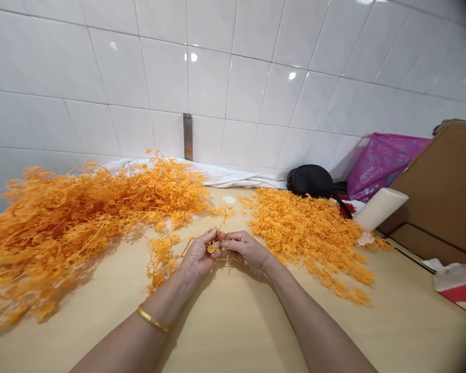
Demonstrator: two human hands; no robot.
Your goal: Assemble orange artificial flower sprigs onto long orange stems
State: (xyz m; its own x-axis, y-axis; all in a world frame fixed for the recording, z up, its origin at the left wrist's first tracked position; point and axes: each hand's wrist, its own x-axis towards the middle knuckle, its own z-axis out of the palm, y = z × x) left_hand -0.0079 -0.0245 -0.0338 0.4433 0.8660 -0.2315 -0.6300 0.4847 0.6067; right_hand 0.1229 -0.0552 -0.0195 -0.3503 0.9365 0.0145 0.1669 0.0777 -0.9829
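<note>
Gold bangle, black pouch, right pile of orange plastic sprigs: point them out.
Gold bangle (152,319), head view, outer face of the band.
Black pouch (312,180), head view, rounded front.
Right pile of orange plastic sprigs (301,223), head view, middle of the heap.

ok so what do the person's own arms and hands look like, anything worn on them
The left hand and right hand are bare, without gloves, and no sleeves show on either forearm. A narrow, shiny gold-coloured bangle circles the left forearm, above the wrist. Nothing worn shows on the right forearm.
</note>
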